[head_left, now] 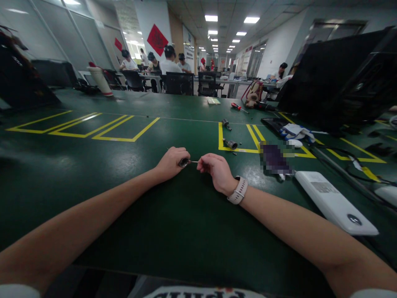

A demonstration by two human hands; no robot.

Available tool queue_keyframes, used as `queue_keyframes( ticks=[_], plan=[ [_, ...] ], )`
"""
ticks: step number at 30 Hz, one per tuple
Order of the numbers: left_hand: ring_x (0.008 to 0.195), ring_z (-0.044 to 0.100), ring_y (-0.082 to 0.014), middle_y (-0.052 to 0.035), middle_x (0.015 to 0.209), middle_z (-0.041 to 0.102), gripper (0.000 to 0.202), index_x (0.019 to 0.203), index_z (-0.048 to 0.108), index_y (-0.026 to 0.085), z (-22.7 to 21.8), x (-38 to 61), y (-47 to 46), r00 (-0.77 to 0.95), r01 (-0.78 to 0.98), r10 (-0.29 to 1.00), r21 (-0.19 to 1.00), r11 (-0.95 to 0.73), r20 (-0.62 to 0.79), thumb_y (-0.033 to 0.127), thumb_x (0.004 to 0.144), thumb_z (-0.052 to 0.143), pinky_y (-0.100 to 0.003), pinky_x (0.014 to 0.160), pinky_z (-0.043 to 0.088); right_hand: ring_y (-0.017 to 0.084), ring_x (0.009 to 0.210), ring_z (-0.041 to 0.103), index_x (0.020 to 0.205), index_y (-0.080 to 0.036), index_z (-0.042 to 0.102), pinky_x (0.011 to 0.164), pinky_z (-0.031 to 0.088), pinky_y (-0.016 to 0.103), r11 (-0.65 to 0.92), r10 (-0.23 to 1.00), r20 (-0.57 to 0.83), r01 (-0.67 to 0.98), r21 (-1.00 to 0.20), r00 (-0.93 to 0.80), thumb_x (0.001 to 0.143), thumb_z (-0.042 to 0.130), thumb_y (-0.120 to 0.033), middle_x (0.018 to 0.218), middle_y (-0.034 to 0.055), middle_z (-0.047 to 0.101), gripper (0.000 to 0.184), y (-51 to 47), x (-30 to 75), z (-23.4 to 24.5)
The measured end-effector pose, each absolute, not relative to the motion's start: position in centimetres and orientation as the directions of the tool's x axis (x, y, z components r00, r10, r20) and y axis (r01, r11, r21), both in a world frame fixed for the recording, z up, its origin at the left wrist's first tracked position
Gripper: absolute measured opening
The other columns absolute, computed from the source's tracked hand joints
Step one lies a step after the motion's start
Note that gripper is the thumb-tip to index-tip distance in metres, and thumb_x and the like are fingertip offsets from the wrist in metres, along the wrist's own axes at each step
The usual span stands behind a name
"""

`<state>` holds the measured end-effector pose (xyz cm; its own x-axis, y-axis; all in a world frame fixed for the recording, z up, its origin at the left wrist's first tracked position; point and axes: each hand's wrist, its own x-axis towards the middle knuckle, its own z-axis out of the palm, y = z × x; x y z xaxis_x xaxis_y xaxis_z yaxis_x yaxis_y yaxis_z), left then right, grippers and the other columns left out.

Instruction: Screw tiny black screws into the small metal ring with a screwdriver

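Observation:
My left hand (172, 162) is closed around a small round metal part (184, 162), its hollow end turned to the right. A thin metal rod (194, 162) runs from that part to the pinched fingers of my right hand (216, 170). The rod's far tip meets the side of the part; whether it goes inside cannot be seen. Both hands stay low over the green table (173, 223). Beyond the right hand lie a dark cylindrical metal fitting (230, 144) and a similar smaller one (226, 124), with tiny loose pieces beside them.
A white power bank (336, 203) lies right of my right forearm, near a dark phone (275, 158). Behind are white gloves (297, 132), a red screwdriver (237, 106) and a black monitor (335, 74). Yellow tape (114, 138) marks the table. People sit at far desks.

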<state>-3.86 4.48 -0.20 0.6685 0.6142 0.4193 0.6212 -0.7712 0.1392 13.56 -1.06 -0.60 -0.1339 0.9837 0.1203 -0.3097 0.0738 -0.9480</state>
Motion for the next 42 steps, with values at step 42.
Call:
queue_keyframes(
  ticks=[42],
  plan=[
    [0.061,0.046,-0.0114,0.0019,0.065,0.049,0.015,0.067,0.050,0.016,-1.00,-4.19,5.41,0.516,0.623,0.710,0.359,-0.695,0.479,0.026,0.074,0.058,-0.023,0.056,0.036,0.010,0.052,0.049,0.058,-0.016,0.059,0.053,0.037,0.024,0.069,0.986,0.125,-0.422,-0.904,-0.108,0.071,0.055,-0.021,0.054,-0.0010,0.057,0.014,-0.98,13.38,-1.03]
  ],
)
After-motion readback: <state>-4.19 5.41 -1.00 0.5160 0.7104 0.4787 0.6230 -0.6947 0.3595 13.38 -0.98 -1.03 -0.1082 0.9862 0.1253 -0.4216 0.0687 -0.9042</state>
